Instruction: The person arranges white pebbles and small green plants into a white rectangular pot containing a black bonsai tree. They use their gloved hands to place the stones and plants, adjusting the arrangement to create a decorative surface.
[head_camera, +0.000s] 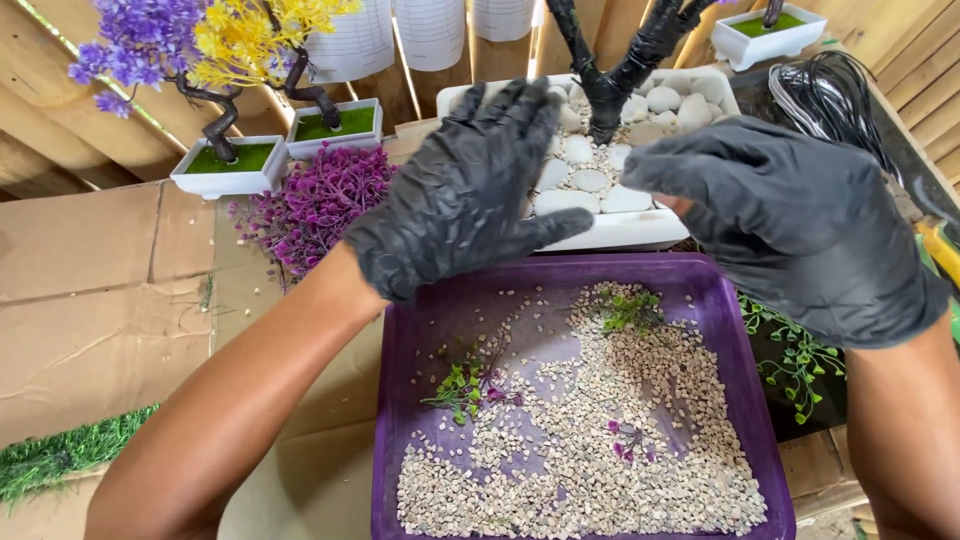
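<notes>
Your left hand (470, 190) and right hand (790, 225), both black-gloved and open with fingers spread, rest on the near rim of the white planter (625, 232). It holds white stones and a black trunk, just beyond the purple gravel tray (735, 330).

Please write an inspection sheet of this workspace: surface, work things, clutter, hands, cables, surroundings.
Surface: brown cardboard sheets cover the bench.
Work things: white rectangular pot with white stones and a black trunk; purple tray holding small gravel and plant scraps.
Clutter: loose purple foliage, green sprigs, a strip of fake grass.
Hands: left hand and right hand, both in black gloves, spread open at the pot, holding nothing.
Cables: bundle of black wire at the back right.
Surroundings: two small potted model trees, wooden slat wall.
</notes>
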